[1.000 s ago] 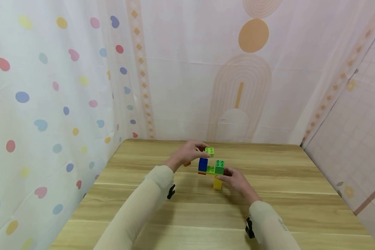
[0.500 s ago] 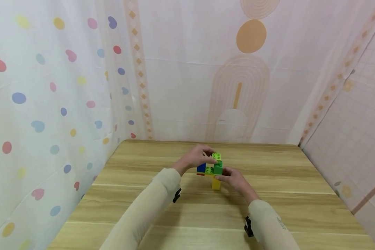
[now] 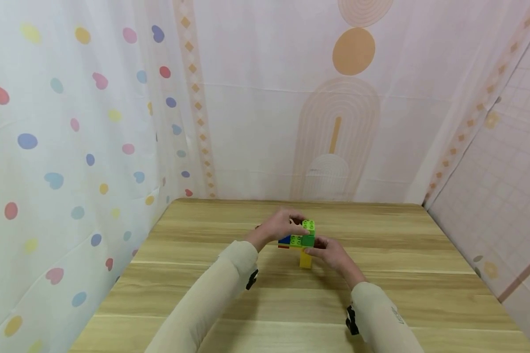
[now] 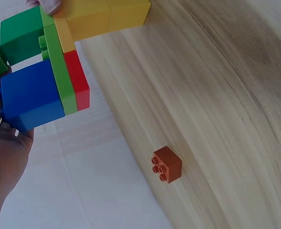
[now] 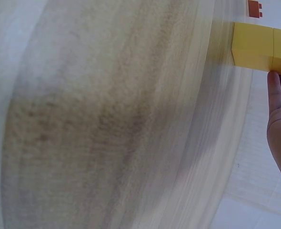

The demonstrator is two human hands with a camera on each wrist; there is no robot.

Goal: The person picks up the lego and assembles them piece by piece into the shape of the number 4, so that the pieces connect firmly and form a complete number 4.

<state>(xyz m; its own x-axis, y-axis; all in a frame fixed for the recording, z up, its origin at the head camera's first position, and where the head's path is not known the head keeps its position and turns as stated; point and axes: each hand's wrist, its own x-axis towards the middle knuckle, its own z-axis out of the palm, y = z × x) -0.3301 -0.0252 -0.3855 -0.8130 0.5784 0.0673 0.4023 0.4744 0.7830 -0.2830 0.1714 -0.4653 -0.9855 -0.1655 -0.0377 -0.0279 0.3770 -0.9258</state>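
Observation:
My left hand (image 3: pixel 279 227) pinches a light-green toy building brick (image 3: pixel 308 224) right at the top of a dark-green brick (image 3: pixel 308 240). Below, my right hand (image 3: pixel 333 252) grips the block structure near the top of its yellow column (image 3: pixel 305 260), which stands on the table. In the left wrist view, a blue brick (image 4: pixel 33 93) and the dark-green one sit side by side on a lime plate (image 4: pixel 60 71). Under that plate are a red piece (image 4: pixel 79 81) and an orange-yellow piece (image 4: pixel 65 33). In the head view, my left hand partly hides the blue brick.
One loose orange-brown brick (image 4: pixel 168 164) lies on the wooden table (image 3: pixel 194 220), near its far edge; my left hand blocks most of it from the head camera. A patterned curtain (image 3: pixel 256 122) hangs behind the table.
My left hand has carried the light-green brick rightward and down, from above the blue brick onto the dark-green one. The right hand keeps its grip on the structure.

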